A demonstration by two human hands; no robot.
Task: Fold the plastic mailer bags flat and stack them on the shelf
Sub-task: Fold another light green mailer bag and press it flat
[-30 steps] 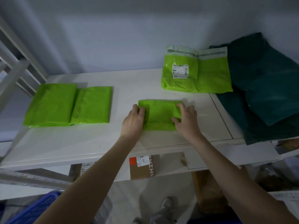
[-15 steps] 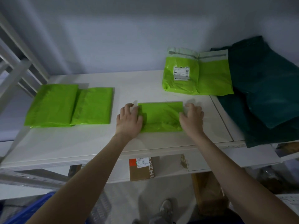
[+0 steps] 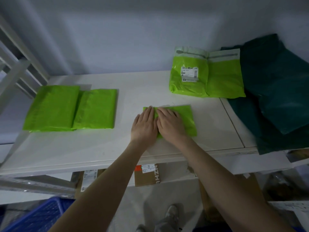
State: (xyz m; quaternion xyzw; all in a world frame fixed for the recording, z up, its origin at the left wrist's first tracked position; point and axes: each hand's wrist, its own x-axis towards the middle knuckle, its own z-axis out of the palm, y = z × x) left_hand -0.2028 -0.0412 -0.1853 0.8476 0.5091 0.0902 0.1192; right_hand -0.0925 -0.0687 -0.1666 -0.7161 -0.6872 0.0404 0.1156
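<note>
A folded lime-green mailer bag (image 3: pixel 188 119) lies flat on the white shelf (image 3: pixel 103 144), near its front middle. My left hand (image 3: pixel 144 127) and my right hand (image 3: pixel 170 125) lie side by side on the bag's left half, palms down with straight fingers pressing it. Two folded green mailers (image 3: pixel 71 108) lie overlapping at the shelf's left. At the back right sit unfolded green mailers (image 3: pixel 207 76), one with a white shipping label.
Dark green bags (image 3: pixel 277 91) are heaped at the shelf's right end. White rack posts (image 3: pixel 16 64) stand at the left. Below the shelf are cardboard boxes (image 3: pixel 147 175) and a blue crate (image 3: pixel 40 216); my shoe shows on the floor.
Both hands moved from the bag's left and right edges onto its top, coming together over its left half. The bag stays in place.
</note>
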